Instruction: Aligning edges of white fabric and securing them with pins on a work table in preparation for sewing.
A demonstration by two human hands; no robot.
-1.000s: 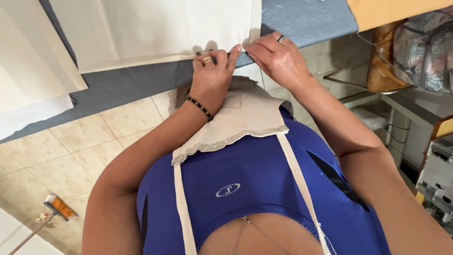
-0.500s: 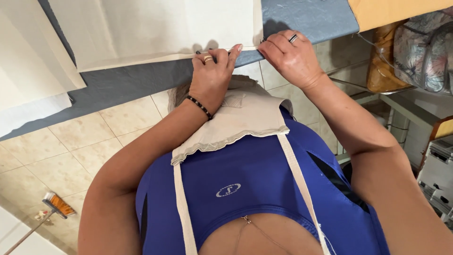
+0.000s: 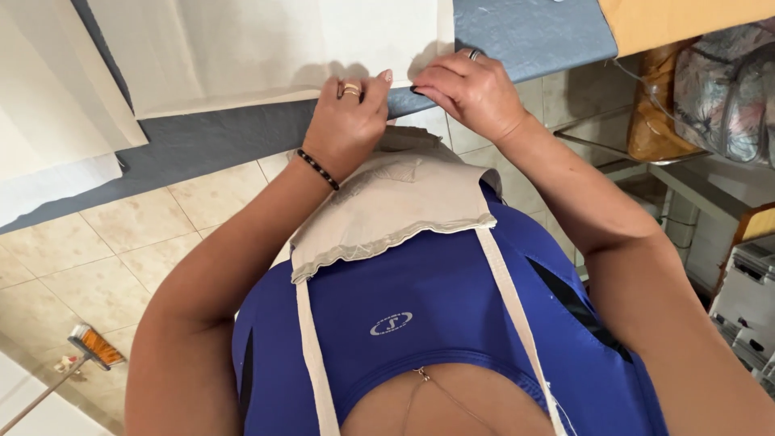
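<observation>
While the person leans over the blue-grey padded table (image 3: 242,137), both hands sit side by side at its near edge. The left hand (image 3: 347,121) wears a gold ring and a black bead bracelet, and its fingers are curled down, pressing on the near edge of the big cream cloth sheet (image 3: 266,48). The right hand (image 3: 468,89) wears a silver ring, and its fingers are pinched on the near right corner of that same cloth, right at the edge of the table. The cloth lies flat and covers most of the table top, and it stops before the table's right end, where bare blue-grey shows. More pale cloth (image 3: 48,105) lies over the left end of the table. Below the table is a floor of shiny beige tiles (image 3: 89,266), and a broom with orange bristles (image 3: 95,345) lies on it near the bottom left. On the right, metal shelves (image 3: 630,153) hold bundles wrapped in plastic bags (image 3: 718,89).
</observation>
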